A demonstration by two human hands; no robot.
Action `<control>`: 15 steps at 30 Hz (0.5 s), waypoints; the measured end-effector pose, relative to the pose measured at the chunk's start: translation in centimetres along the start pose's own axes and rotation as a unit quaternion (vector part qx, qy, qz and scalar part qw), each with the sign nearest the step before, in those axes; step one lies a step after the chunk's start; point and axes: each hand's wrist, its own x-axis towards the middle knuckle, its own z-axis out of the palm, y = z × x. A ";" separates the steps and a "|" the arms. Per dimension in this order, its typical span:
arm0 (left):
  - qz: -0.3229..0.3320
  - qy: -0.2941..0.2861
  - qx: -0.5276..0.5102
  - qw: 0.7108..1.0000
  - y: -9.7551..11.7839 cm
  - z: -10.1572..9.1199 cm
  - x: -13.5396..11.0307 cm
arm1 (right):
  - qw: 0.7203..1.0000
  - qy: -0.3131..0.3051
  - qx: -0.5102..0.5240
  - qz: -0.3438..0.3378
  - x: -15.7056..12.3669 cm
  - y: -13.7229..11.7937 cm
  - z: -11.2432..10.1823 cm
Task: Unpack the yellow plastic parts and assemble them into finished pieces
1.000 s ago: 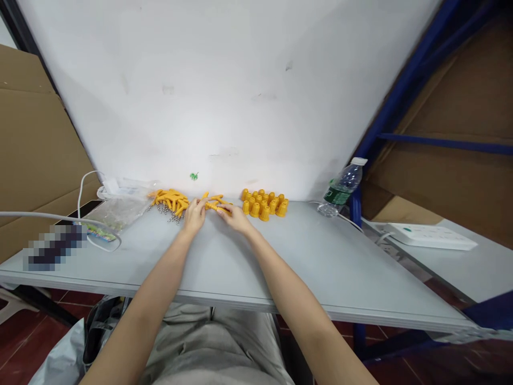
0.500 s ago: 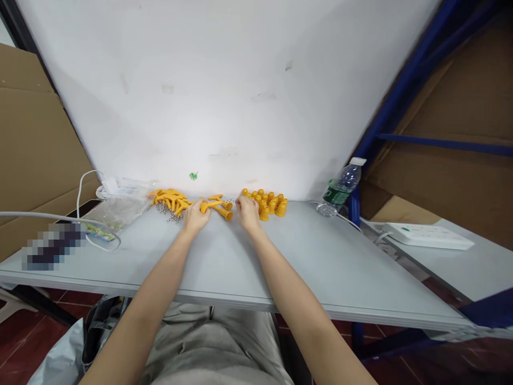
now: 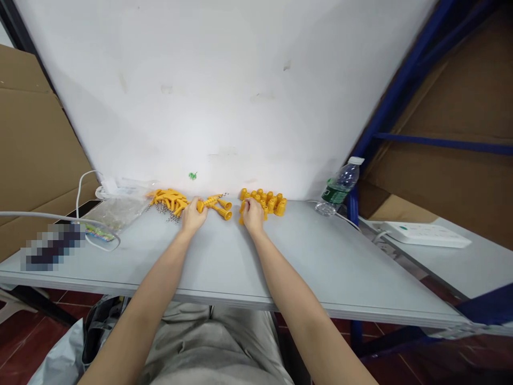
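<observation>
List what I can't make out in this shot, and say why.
All in the head view:
- Whether the right hand grips a cup: its own fingers hide the contact.
- The exact count of yellow cups: that hand and their overlap hide some.
- How the left hand holds its yellow piece: its fingers cover it.
- The form of the metal bits: too small.
- The dark item: pixelated.
- The cardboard's full extent: cut off by the left edge.

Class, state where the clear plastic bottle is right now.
In the head view, the bottle is at the table's back right, beside the blue post, to the right of the yellow cups.
</observation>
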 end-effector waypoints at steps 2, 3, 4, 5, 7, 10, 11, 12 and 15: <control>-0.002 0.002 0.001 1.000 -0.1 0.0 0.0 | 1.000 -0.001 -0.013 0.005 0.0 -0.1 -0.2; -0.003 0.003 0.001 1.000 -0.1 0.1 0.1 | 1.000 -0.003 -0.018 0.005 0.0 -0.2 -0.3; -0.005 0.004 0.000 1.000 -0.1 0.1 0.1 | 1.000 -0.002 -0.025 0.002 0.0 -0.3 -0.4; -0.006 0.005 -0.001 1.000 -0.2 0.1 0.1 | 0.999 0.001 -0.032 -0.007 0.0 -0.6 -0.5; -0.009 0.007 -0.001 1.000 -0.2 0.1 0.1 | 0.998 0.010 -0.042 -0.042 0.0 -1.2 -0.6; -0.013 0.005 -0.001 1.000 -0.2 0.1 0.1 | 0.993 -0.013 -0.021 -0.111 -0.4 -2.7 -0.5; -0.013 0.005 -0.002 1.000 -0.2 0.1 0.1 | 0.991 -0.035 -0.005 -0.128 -0.6 -3.2 -0.4; -0.011 0.004 -0.003 1.000 -0.1 0.1 0.1 | 0.989 -0.062 0.013 -0.136 -0.8 -3.6 -0.2; -0.005 0.007 -0.006 1.000 -0.1 0.1 0.1 | 0.984 -0.134 0.076 -0.094 -1.4 -4.1 0.8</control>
